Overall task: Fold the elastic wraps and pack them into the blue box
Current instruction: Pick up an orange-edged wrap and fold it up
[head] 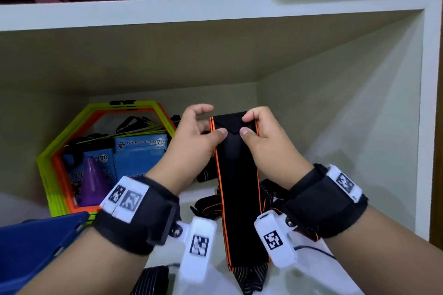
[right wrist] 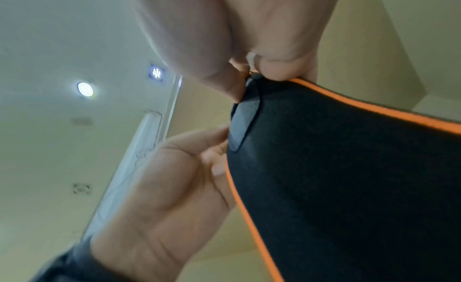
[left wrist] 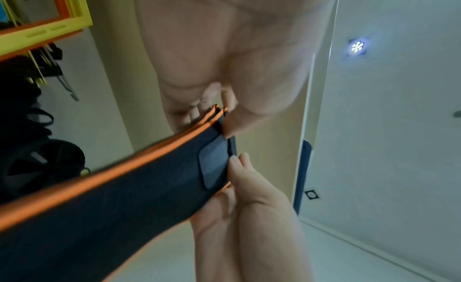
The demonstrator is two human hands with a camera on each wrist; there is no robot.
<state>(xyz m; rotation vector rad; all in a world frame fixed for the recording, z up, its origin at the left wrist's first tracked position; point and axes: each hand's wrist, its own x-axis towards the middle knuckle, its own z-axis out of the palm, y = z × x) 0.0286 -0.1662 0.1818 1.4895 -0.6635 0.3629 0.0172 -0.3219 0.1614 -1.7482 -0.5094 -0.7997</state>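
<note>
Black stretchy cloth with orange edges, that is the elastic wrap (head: 236, 175) I hold up in front of the shelf. My left hand (head: 196, 136) pinches its top left corner and my right hand (head: 261, 136) pinches the top right corner, thumbs on the front. The rest hangs down below my fingers (head: 221, 132). I think it is soft, light and floppy, so holding both top corners keeps it flat. The blue box (head: 36, 246) sits low, left of my left hand.
</note>
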